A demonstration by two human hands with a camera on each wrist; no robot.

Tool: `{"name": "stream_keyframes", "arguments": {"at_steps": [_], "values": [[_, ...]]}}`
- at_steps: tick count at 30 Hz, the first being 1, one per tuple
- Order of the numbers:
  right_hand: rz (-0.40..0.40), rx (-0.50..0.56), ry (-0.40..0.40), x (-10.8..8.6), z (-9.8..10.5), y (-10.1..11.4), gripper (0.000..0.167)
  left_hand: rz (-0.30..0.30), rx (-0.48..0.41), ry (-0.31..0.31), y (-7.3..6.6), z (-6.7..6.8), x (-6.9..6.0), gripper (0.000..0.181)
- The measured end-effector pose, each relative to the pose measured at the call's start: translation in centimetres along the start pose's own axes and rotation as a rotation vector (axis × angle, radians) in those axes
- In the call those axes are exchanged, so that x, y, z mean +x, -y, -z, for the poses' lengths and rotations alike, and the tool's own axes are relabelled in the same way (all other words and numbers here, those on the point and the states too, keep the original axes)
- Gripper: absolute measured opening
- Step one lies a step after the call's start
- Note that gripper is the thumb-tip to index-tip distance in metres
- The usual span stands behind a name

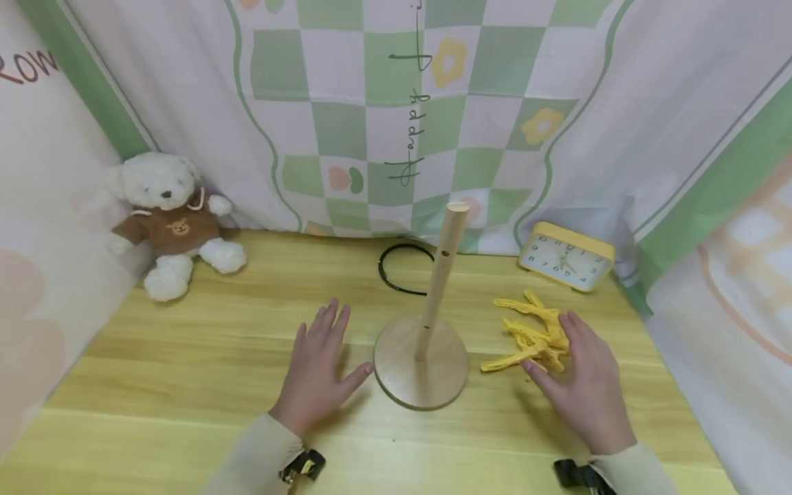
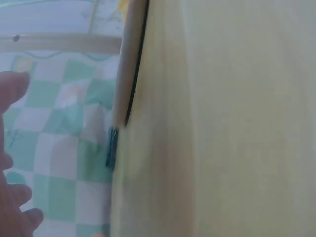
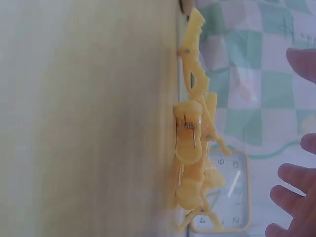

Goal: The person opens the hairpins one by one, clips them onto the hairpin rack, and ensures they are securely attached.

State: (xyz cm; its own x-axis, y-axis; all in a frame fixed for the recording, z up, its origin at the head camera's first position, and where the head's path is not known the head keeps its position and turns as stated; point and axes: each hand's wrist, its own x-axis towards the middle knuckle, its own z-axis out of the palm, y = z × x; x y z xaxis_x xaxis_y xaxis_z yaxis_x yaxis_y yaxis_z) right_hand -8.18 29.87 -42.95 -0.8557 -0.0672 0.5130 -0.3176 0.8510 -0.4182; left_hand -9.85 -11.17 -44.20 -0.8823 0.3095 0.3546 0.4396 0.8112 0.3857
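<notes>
A wooden post (image 1: 441, 275) rises from a round wooden base (image 1: 396, 375) in the middle of the table. My left hand (image 1: 317, 371) is left of the base, fingers spread, thumb tip close to its edge; whether they touch is unclear. Right of the base lies a pile of yellow spring clips (image 1: 535, 337), their metal spring visible in the right wrist view. Beside that pile is my right hand (image 1: 588, 385), thumb and fingers apart and nothing gripped. Behind the post, a thin black ring (image 1: 382, 269) lies flat, partly hidden by the post.
A white plush bear (image 1: 179, 234) in a brown top sits at the back left. At the back right stands a yellow clock (image 1: 566, 256). A checked curtain (image 1: 337, 124) hangs behind the wooden table (image 1: 185, 385).
</notes>
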Motion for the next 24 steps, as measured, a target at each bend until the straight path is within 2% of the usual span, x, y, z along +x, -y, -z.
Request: {"name": "stream_keyframes", "arguments": {"at_steps": [7, 11, 15, 20, 24], "values": [[-0.190, 0.072, -0.061, 0.9, -0.4, -2.0, 0.078, 0.020, -0.133, 0.206, -0.7, -2.5, 0.7, 0.102], [-0.232, 0.084, -0.072, 1.7, -1.0, -3.1, 0.069, 0.065, -0.228, 0.274, -0.7, -3.4, 0.8, 0.103], [-0.289, 0.085, -0.020, 2.4, -1.6, -4.2, 0.065, 0.072, -0.242, 0.319, -0.4, -3.9, 0.7, 0.109], [-0.400, 0.094, 0.091, 3.4, -1.9, -6.1, 0.069, 0.024, -0.210, 0.333, -0.3, -4.2, 1.0, 0.113], [-0.406, 0.081, 0.184, 4.2, -2.3, -7.5, 0.073, 0.024, -0.189, 0.340, -0.3, -4.2, 1.2, 0.112]]}}
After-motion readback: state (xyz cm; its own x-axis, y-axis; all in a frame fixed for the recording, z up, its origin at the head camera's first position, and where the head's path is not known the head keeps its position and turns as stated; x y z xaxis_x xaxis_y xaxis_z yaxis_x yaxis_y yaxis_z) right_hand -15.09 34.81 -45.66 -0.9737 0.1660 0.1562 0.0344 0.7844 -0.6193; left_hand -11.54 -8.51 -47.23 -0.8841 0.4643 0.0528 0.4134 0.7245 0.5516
